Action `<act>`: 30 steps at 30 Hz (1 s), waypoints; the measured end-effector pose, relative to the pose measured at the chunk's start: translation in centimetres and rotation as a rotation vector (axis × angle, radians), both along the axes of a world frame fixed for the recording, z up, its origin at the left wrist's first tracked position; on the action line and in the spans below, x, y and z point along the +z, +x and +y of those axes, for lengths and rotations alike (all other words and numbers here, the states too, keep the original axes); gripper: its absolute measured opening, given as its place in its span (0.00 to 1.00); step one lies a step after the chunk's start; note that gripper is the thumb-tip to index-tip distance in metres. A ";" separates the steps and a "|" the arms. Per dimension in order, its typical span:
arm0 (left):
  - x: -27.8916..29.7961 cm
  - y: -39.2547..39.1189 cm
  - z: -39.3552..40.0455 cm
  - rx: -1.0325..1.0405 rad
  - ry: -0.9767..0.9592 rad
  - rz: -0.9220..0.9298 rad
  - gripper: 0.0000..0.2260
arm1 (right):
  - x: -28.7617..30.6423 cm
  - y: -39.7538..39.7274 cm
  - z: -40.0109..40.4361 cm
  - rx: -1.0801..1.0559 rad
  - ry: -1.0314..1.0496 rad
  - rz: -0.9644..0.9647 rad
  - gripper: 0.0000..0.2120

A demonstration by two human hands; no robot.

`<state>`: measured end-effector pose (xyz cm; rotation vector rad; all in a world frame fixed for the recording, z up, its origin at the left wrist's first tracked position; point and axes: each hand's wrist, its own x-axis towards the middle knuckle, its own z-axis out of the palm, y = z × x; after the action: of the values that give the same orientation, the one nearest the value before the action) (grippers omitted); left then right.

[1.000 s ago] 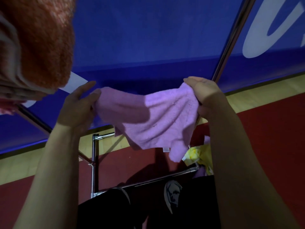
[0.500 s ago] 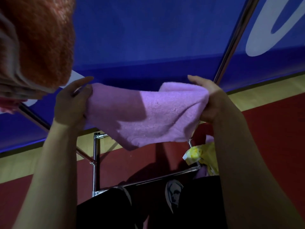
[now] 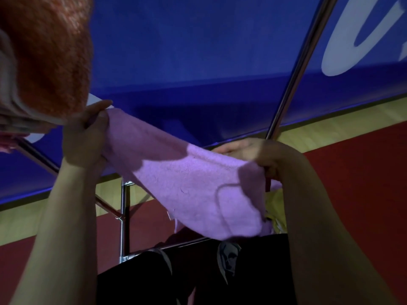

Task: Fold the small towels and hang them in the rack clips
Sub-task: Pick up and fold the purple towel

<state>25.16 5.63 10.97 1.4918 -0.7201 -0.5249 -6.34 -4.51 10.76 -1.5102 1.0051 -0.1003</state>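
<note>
A small purple towel (image 3: 193, 188) is stretched between both hands in front of the metal rack (image 3: 123, 219). My left hand (image 3: 84, 137) grips its upper left end, raised high. Lower down, my right hand (image 3: 262, 157) pinches the right end, with the rest of the towel sagging below it. An orange towel (image 3: 52, 53) hangs at the top left, close to the camera; how it is fastened is hidden. No clip shows plainly.
A slanted metal pole (image 3: 295, 75) of the rack runs up to the right. Yellow cloth (image 3: 275, 208) lies behind the right forearm. A black garment (image 3: 198, 276) hangs on the low bar. Behind are a blue banner, wooden strip and red floor.
My right hand has dropped lower with its end of the purple towel, so the towel now slopes down to the right. My left hand has stayed raised.
</note>
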 end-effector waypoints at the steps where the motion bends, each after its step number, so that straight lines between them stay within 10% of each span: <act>1: -0.1 0.0 0.0 0.008 0.029 -0.018 0.11 | -0.3 0.0 -0.3 -0.056 -0.031 0.000 0.10; 18: -0.3 0.2 0.8 0.001 0.227 -0.189 0.12 | -0.4 -1.7 -2.7 -0.680 -0.406 -0.473 0.11; 30: -0.6 0.3 0.5 0.103 0.308 -0.233 0.09 | 0.7 -0.3 -2.6 -0.720 -0.575 -0.464 0.09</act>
<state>25.42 6.14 10.39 1.8899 -0.7625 -0.3989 -6.68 -7.13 11.44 -1.4410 1.1366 -1.2807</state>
